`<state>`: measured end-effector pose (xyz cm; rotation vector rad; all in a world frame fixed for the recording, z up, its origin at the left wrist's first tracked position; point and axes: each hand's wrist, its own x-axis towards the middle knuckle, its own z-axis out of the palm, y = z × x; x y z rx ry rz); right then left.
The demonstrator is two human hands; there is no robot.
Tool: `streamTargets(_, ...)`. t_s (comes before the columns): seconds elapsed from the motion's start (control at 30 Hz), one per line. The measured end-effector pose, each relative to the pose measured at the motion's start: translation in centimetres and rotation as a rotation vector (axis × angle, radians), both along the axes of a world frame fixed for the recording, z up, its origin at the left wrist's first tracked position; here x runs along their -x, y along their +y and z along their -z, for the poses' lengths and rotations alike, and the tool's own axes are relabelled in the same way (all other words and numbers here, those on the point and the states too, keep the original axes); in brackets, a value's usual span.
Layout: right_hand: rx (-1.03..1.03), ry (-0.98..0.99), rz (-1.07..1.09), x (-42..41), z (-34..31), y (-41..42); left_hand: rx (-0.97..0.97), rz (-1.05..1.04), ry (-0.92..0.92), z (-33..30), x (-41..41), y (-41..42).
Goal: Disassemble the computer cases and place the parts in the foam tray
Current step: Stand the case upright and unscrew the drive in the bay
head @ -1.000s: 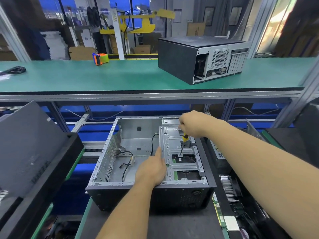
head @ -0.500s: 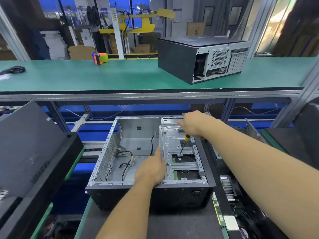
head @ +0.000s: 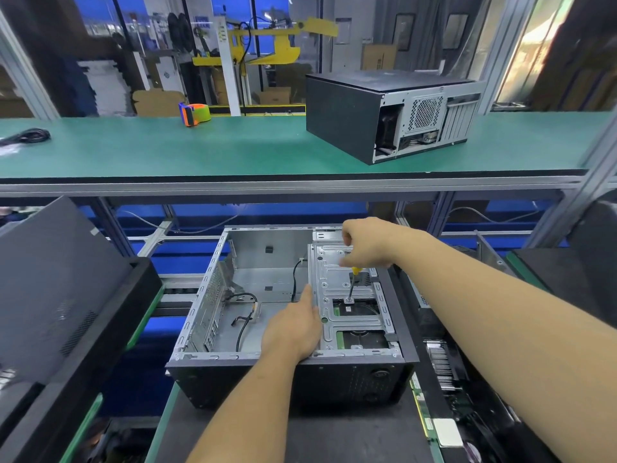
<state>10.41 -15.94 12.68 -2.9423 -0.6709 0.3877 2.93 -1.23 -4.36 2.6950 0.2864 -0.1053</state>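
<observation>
An open computer case (head: 290, 315) lies on its side on the dark lower bench (head: 300, 436), its bare metal inside facing up; loose black cables (head: 245, 315) trail across its floor. The right hand (head: 365, 242) hovers over the metal drive cage (head: 337, 282) on the case's right side, fingers curled tight round the handle of a yellow screwdriver (head: 353, 282); the shaft stands nearly upright with its tip on a screw tab at the edge of a cage opening. The left hand (head: 293, 329) rests on the cage's left edge near the front rim; the thumb points up along that edge, and whether the other fingers grip it I cannot tell. A second, closed case (head: 384, 115) sits on the green upper shelf (head: 200, 152), well apart; an orange and green tape dispenser (head: 195, 113) stands on that shelf to the left; a coiled black cord (head: 30, 137) lies at its far left end. No foam tray is clearly in view.
</observation>
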Motion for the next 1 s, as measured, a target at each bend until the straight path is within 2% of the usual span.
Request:
streamTargets(0.2,0.052,-0.128,0.063,-0.3,0.6,0.2,0.004,0.005,-0.01,0.1,0.0,0.0)
streamTargets(0.53,-0.02,0.025,-0.016,-0.7,0.2,-0.4,0.009,0.022,-0.021,0.1,0.0,0.1)
streamTargets(0.7,0.074,-0.108,0.05,-1.0,0.8,-0.3,0.011,0.019,-0.03,0.2,0.0,0.0)
streamTargets(0.87,0.03,-0.109,-0.063,-0.9,0.7,-0.3,0.011,0.016,-0.033,0.1,0.0,0.0)
streamTargets(1.0,-0.039,-0.013,-0.132,-0.8,0.5,-0.3,0.009,0.014,-0.021,0.0,0.1,0.0)
